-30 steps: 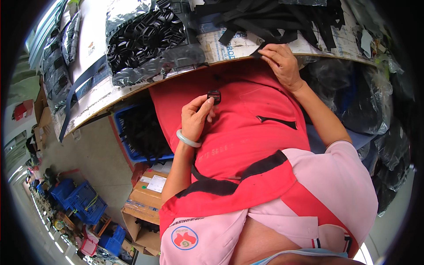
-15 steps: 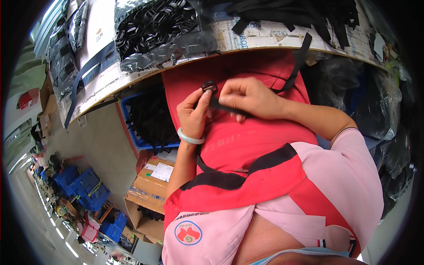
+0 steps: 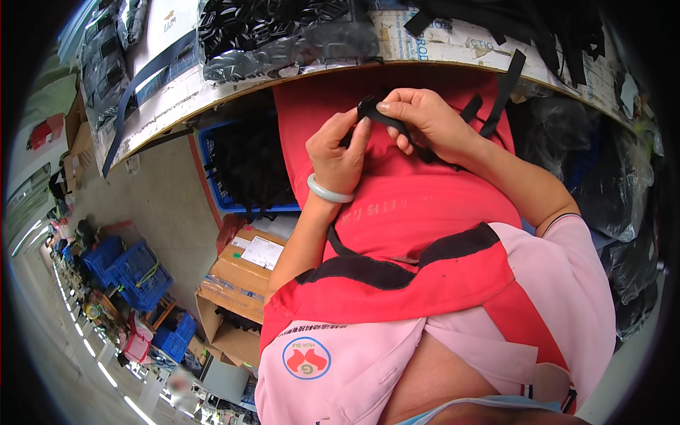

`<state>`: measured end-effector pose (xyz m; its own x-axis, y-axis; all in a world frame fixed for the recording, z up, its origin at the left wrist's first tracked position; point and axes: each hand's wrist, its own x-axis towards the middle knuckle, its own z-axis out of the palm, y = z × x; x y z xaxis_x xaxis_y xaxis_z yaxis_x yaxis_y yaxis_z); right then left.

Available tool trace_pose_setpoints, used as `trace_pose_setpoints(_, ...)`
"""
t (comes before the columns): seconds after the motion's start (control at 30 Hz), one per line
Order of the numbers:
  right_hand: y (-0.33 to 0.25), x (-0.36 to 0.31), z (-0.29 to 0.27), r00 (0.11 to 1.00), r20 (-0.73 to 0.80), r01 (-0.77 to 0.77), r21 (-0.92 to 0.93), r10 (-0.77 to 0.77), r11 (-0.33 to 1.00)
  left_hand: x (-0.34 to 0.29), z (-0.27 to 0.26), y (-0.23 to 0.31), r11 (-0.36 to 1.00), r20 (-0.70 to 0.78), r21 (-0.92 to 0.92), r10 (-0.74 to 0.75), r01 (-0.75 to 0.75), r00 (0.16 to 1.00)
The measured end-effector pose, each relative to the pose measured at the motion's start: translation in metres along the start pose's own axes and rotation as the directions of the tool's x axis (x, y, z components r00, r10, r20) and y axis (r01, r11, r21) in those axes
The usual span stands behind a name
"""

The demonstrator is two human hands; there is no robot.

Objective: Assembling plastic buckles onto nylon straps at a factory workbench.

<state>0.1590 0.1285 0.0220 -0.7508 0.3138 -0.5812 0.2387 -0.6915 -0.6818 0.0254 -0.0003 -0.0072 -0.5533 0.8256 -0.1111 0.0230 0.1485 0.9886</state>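
Note:
My left hand (image 3: 338, 152), with a pale bangle at the wrist, pinches a small black plastic buckle (image 3: 367, 108) just below the table edge. My right hand (image 3: 423, 120) meets it from the right and grips a black webbing strap (image 3: 504, 85) whose near end runs into the buckle. The strap's free end trails up and to the right, over the red apron (image 3: 404, 212) on my lap. Both hands touch at the buckle; my fingers hide where strap and buckle join.
The worktable edge (image 3: 212, 92) curves across the top, bearing clear bags of black buckles (image 3: 269, 32) and a heap of black straps (image 3: 538, 21). A blue crate (image 3: 241, 163) and cardboard boxes (image 3: 241, 269) stand under and left of the table. Dark bags hang at right.
My right hand left the tabletop with a strap and came down to my left hand at the buckle. Both hands now hold the pieces together, slightly raised.

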Motion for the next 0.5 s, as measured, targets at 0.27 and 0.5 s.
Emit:
trace_pose_setpoints(0.27,0.0087,0.0077,-0.0026,0.989,0.139,-0.02,0.411,-0.041,0.911,0.0104,0.0049,-0.0065,0.863,0.012,0.302,0.421,-0.404,0.907)
trace_pose_setpoints(0.5,0.008,0.0058,0.0021,0.998,0.058,0.001,0.21,-0.014,0.978,0.0079,0.0103,-0.0076,0.918,-0.063,0.181,0.368,-0.352,0.928)
